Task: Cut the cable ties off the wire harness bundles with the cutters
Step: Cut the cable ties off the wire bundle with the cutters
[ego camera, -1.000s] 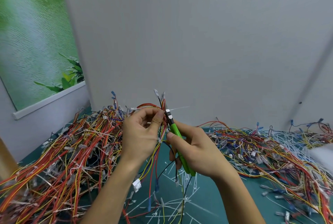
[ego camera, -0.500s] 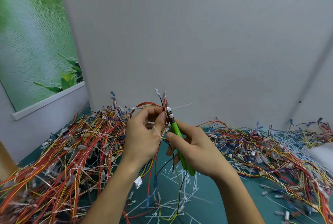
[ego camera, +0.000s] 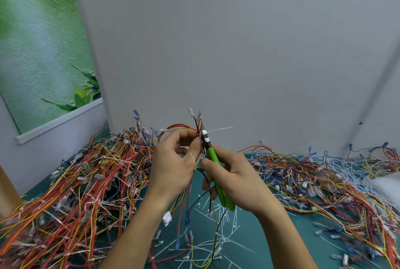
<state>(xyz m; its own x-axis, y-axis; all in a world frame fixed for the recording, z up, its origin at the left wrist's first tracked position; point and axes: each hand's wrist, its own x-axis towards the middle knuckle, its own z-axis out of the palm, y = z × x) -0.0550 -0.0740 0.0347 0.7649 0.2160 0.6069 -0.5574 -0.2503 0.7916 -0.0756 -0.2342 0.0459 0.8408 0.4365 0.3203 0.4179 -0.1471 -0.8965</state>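
My left hand (ego camera: pixel 173 162) pinches a small wire harness bundle (ego camera: pixel 195 125) of red, yellow and black wires, held up above the table. A white cable tie (ego camera: pixel 218 129) wraps the bundle just above my fingertips, its tail sticking out to the right. My right hand (ego camera: pixel 233 180) grips the green-handled cutters (ego camera: pixel 213 164), whose tip sits against the bundle at the tie. Loose ends of the bundle hang down between my wrists, with a white connector (ego camera: pixel 167 218) at the bottom. Another cut tie (ego camera: pixel 192 159) lies across my left thumb.
A big heap of tied harnesses (ego camera: pixel 82 182) covers the left of the green table. Another tangle of wires (ego camera: pixel 320 182) spreads on the right. Several cut white ties (ego camera: pixel 218 236) litter the mat (ego camera: pixel 270 240) between my arms. A grey wall stands close behind.
Both hands have stayed nearly in place with the bundle and cutters. The hanging wire ends have swung slightly and the cut tie now lies across my left thumb.
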